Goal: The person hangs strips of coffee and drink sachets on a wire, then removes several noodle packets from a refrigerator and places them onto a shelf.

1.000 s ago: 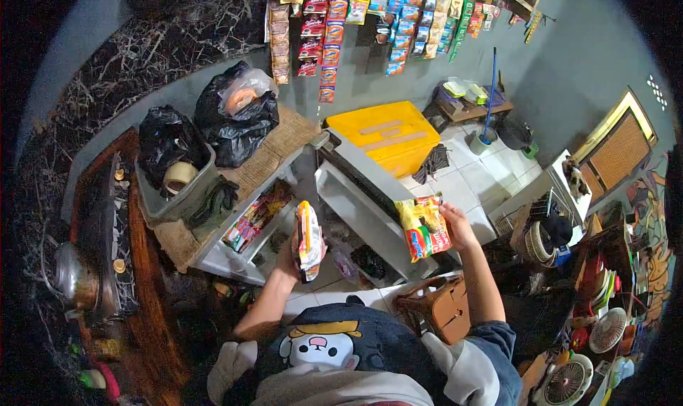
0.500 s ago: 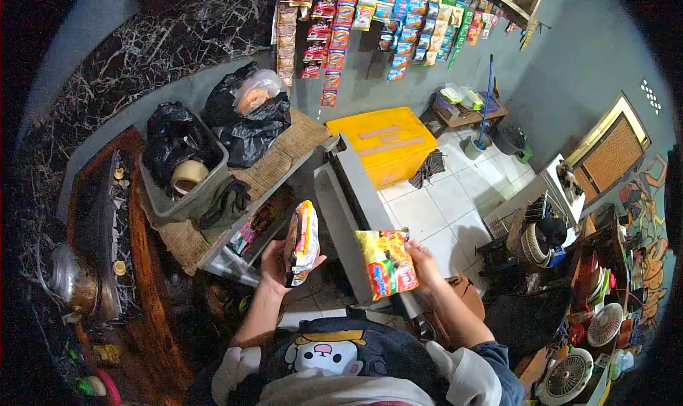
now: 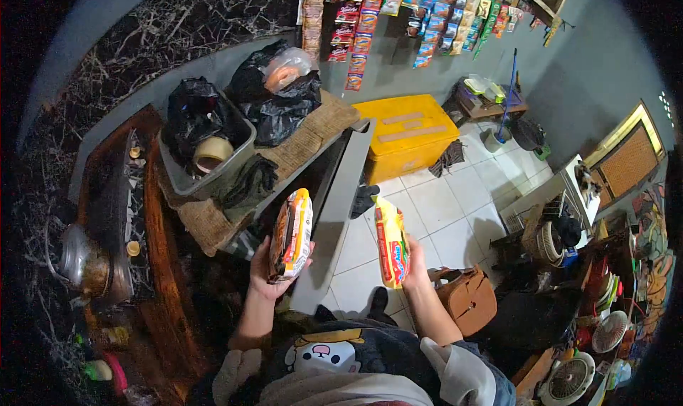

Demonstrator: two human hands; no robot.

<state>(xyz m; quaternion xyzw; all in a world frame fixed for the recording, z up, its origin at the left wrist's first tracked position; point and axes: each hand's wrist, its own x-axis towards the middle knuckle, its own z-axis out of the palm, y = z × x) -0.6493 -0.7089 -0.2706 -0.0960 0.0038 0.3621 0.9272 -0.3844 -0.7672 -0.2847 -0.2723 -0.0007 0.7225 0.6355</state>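
Observation:
My left hand (image 3: 266,276) is closed around an instant noodle packet (image 3: 292,237) with orange, white and dark printing, held upright on its edge. In my right hand (image 3: 415,265) is a second instant noodle packet (image 3: 390,243), yellow, red and green, turned so its narrow side faces up. The two packets are apart, both in front of my body. Between them stands the grey door (image 3: 340,210) of a fridge-like cabinet, partly open. Its top bears a woven mat (image 3: 307,132). The cabinet's inside is mostly dark and hidden behind my left hand's packet.
A grey bin (image 3: 245,146) with black plastic bags and a tape roll (image 3: 212,153) sits on the cabinet top. Beyond are a yellow box (image 3: 405,157) and hanging sachet strips (image 3: 364,33). A brown bag (image 3: 467,301) lies to my right; a metal pot (image 3: 80,260) is at far left.
The cabinet door has swung leftward, toward closed. The right packet has turned from its broad face to its side. My view has shifted, so the surroundings sit further right.

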